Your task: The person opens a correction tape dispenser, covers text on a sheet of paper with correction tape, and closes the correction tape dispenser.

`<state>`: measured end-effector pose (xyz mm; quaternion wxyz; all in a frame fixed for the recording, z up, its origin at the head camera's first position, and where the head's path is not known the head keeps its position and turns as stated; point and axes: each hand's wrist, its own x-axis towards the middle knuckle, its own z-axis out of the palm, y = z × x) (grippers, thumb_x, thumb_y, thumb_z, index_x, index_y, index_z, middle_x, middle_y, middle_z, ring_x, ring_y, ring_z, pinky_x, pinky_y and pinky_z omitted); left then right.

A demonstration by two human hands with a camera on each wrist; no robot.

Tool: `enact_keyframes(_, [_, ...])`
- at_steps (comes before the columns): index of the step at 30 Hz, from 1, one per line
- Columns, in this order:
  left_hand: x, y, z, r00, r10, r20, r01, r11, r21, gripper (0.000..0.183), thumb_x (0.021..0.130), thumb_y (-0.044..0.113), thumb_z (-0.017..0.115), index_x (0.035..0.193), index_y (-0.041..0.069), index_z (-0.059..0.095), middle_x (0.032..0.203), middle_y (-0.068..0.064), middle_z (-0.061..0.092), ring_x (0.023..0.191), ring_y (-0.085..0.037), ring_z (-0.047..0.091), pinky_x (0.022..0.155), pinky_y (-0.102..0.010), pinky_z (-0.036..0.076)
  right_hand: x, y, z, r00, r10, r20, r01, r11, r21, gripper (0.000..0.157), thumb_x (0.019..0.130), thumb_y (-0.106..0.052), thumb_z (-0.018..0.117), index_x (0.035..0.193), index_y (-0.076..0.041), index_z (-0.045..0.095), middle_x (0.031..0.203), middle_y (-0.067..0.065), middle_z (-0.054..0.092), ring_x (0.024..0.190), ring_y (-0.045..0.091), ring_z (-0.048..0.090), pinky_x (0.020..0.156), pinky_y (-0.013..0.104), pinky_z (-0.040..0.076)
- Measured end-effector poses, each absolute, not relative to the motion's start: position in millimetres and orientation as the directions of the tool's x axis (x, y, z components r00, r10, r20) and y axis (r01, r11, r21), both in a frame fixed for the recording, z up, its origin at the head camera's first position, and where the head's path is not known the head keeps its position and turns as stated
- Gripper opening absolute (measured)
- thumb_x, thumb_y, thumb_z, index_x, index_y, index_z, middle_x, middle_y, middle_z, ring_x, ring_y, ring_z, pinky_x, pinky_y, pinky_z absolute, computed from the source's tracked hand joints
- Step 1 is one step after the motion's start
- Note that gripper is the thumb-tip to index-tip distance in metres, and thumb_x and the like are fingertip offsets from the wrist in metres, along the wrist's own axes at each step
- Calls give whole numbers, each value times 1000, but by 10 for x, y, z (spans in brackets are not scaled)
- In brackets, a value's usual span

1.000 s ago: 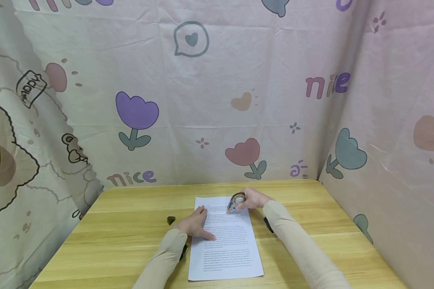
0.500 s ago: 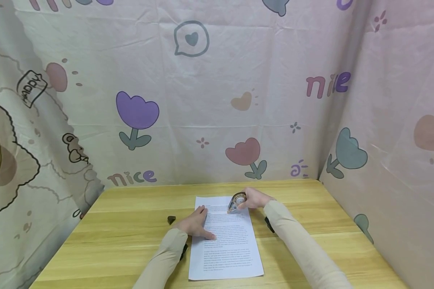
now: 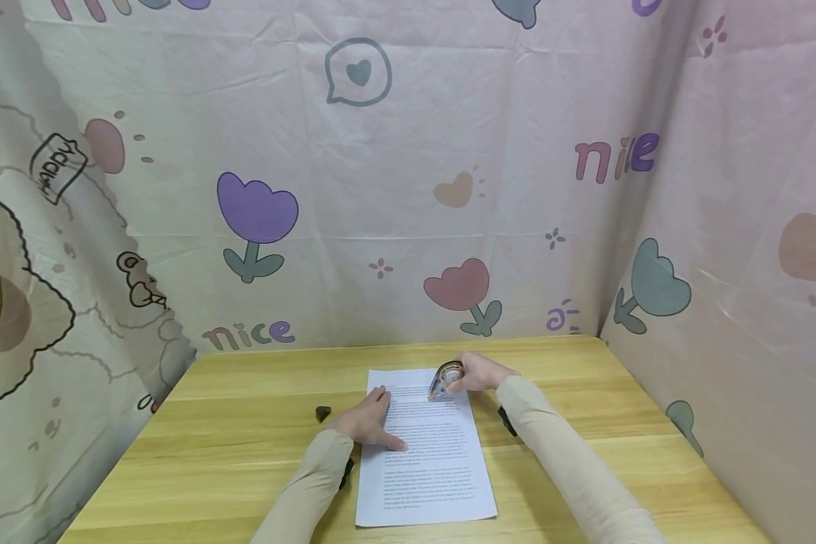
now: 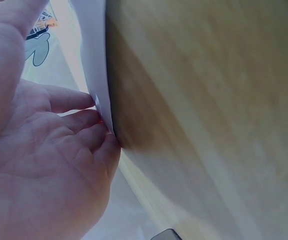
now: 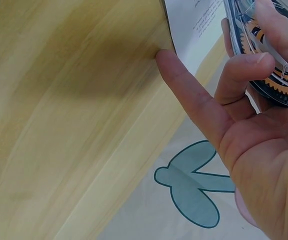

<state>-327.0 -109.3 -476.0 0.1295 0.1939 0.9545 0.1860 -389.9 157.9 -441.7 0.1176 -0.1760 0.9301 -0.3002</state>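
Observation:
A printed sheet of paper (image 3: 427, 483) lies on the wooden table. My left hand (image 3: 362, 421) rests on its left side, fingers pointing away and thumb spread across the text. In the left wrist view, the fingertips meet the paper's edge (image 4: 95, 55). My right hand (image 3: 483, 372) grips a correction tape dispenser (image 3: 445, 375) over the upper part of the sheet, its tip down at the printed lines. Orange gears show through the clear case of the dispenser (image 5: 280, 89) in the right wrist view. There the little finger reaches out to the table beside the paper.
A small black cap-like piece (image 3: 323, 413) lies on the table (image 3: 245, 453) left of my left hand. Behind the table's far edge hangs a patterned curtain (image 3: 381, 166), which also closes in both sides. Black wrist pieces (image 3: 507, 421) show beneath the sleeves.

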Motion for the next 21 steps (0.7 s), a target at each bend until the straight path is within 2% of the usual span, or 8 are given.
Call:
enact_keyframes(9, [-3270,-1096,-4754,-889,421,-178,323,854,408,121,70,57,82,151,-10,22,160,-26,16,150,-39,17,122,-49,22,-3898,1606,-4408,-918,-375,-130,-228,765,-602,24,80,-18,82,93,-6,66,75,9,67,51,10,45,45,22,40])
enact_keyframes(15, [-3269,-1092,-4762,-891,418,-177,321,856,406,122,69,57,82,151,-9,21,160,-26,17,150,-38,17,122,-48,23,-3871,1614,-4389,-924,-366,-115,-233,774,-589,34,79,-18,82,102,-2,64,79,4,64,58,12,52,50,24,46])
enact_keyframes(21, [-3262,-1093,-4766,-893,412,-179,315,858,406,121,69,56,83,151,-9,22,160,-26,17,150,-38,18,121,-49,24,-3855,1607,-4376,-927,-356,-117,-227,783,-578,40,80,-19,82,107,1,61,83,5,63,61,14,53,51,25,46])
